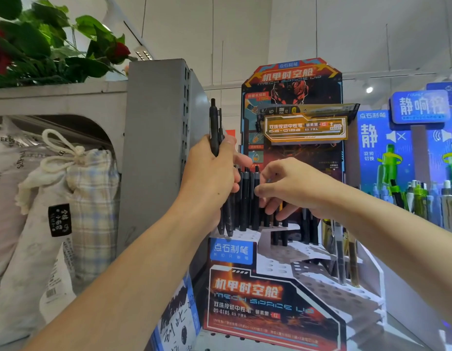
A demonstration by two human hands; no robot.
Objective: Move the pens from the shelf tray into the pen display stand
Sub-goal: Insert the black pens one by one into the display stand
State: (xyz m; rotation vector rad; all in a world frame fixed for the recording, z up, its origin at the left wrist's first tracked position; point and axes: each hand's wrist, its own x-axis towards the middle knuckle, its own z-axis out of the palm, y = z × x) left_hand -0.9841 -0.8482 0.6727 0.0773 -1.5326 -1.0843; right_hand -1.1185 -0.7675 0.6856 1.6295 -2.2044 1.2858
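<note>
Stand (318, 282) at lower centre: front tiers mostly unfilled, holes bare. Back row at centre partly stocked with black pens (247, 198). Bundle of pens (214, 127) gripped in left hand (212, 173); right hand (288, 188) fingers curled at row, pinch unclear. Shelf tray unseen. Judged under halfway.

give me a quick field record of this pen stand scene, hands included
left hand: grips a bundle of black pens, tips down over the stand
right hand: fingers curled at black pens standing in the top row; grip unclear
pen display stand: tiered white steps with holes, lower steps mostly unfilled
right of stand: blue display with green pens
left: drawstring cloth bags
</note>
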